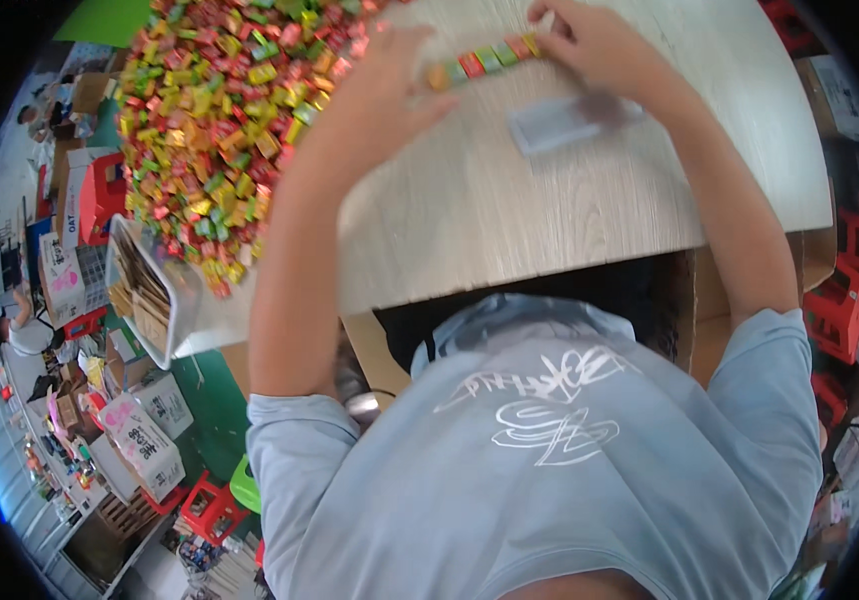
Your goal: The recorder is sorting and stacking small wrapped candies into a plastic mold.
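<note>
A short row of small wrapped candies [490, 60], in red, green, yellow and orange, lies across the tabletop between my hands. My left hand [389, 95] is at the row's left end, beside the big candy pile, its thumb spread from the fingers and nothing seen in it; it is somewhat blurred. At the right end my right hand [604, 50] has its thumb and curled forefinger apart, the thumb close to the last candy. Whether it touches that candy, I cannot tell. A flat whitish, see-through packet or tray [554, 124] lies below my right hand, partly blurred.
A large heap of wrapped candies [214, 130] covers the left of the pale wooden table [509, 220]. A white bin [177, 300] with brown cardboard pieces [139, 285] stands by the table's left edge. Red stools [211, 508] and cartons [139, 440] fill the floor around.
</note>
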The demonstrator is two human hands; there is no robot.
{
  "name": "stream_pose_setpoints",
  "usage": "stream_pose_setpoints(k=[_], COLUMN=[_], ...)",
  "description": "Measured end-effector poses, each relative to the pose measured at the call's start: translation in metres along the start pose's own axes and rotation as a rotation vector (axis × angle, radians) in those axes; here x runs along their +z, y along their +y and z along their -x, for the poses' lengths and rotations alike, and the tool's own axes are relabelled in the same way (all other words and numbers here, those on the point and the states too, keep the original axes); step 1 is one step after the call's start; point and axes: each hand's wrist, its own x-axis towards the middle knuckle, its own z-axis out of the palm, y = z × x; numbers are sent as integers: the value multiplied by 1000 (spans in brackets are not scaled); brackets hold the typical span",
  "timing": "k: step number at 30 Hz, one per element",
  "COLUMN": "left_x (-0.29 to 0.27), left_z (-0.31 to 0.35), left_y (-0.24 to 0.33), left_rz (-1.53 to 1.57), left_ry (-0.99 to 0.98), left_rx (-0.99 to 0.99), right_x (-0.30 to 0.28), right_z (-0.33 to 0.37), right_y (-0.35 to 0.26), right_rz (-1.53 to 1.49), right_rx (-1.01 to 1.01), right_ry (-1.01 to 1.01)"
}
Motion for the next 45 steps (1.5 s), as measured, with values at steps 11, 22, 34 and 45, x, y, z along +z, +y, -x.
stream_pose_setpoints(k=[11, 22, 34, 45], left_x=[-19, 20, 22, -27], left_z=[188, 251, 254, 291], left_y=[137, 129, 151, 189], left_rz=[294, 659, 405, 137], left_ry=[-476, -723, -785, -775], left_rx=[-394, -653, -512, -594], right_x=[-24, 48, 46, 56], right_z=[233, 286, 290, 284], right_y=[-64, -46, -71, -88], right_rz=[-227, -500, -278, -150], right_rx=[-141, 215, 165, -220], right_ry=[-27, -688, -773, -619])
